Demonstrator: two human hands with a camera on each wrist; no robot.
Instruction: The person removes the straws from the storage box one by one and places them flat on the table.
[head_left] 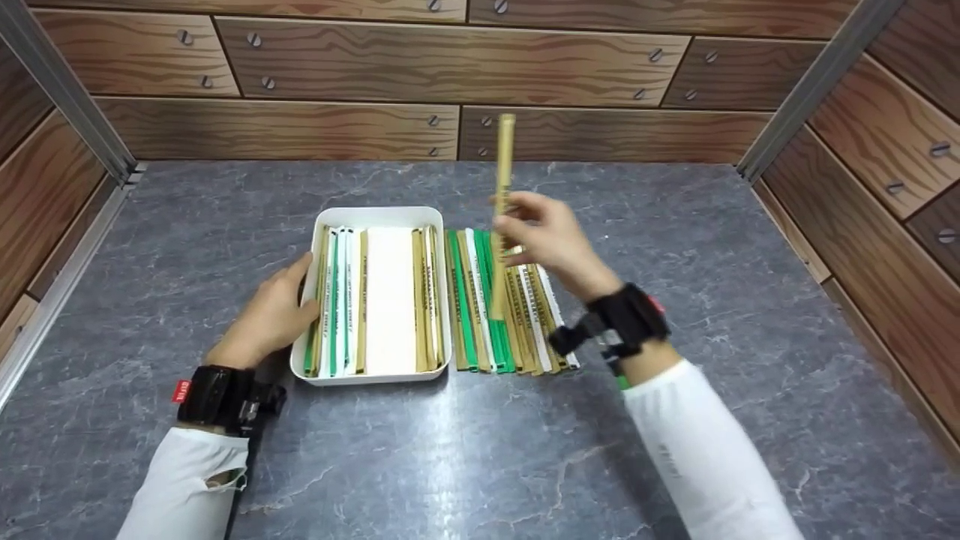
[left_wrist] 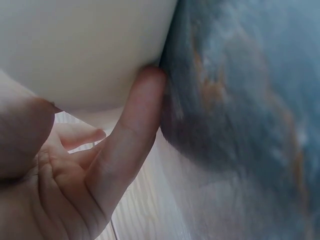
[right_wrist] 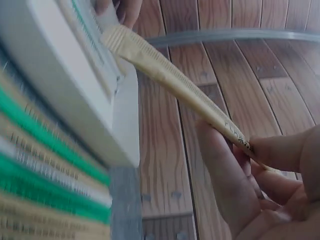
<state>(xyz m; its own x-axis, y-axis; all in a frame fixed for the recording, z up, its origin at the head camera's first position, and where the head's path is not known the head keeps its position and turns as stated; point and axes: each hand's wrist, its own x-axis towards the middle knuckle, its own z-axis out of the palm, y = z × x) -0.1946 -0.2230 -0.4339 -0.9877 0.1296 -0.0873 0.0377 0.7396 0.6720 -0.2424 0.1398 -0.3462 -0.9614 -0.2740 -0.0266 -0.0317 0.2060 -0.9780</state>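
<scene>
My right hand (head_left: 544, 232) pinches a tan paper-wrapped stick (head_left: 505, 150) between thumb and fingers, upright in the head view and above the row of sticks. Its flat crimped end points toward the tray in the right wrist view, where print shows on the wrapper. My left hand (head_left: 274, 311) grips the left wall of a white tray (head_left: 371, 379), the thumb at the rim. Inside the tray, tan, green and white wrapped sticks (head_left: 345, 300) line the left side, and several mostly tan sticks (head_left: 426, 300) line the right. White tray floor shows between these groups.
Right of the tray, a row of tan, green and white wrapped sticks (head_left: 532, 330) lies side by side on the grey marbled table (head_left: 675, 247). Wood-patterned walls (head_left: 337, 67) bound the table at the back and both sides.
</scene>
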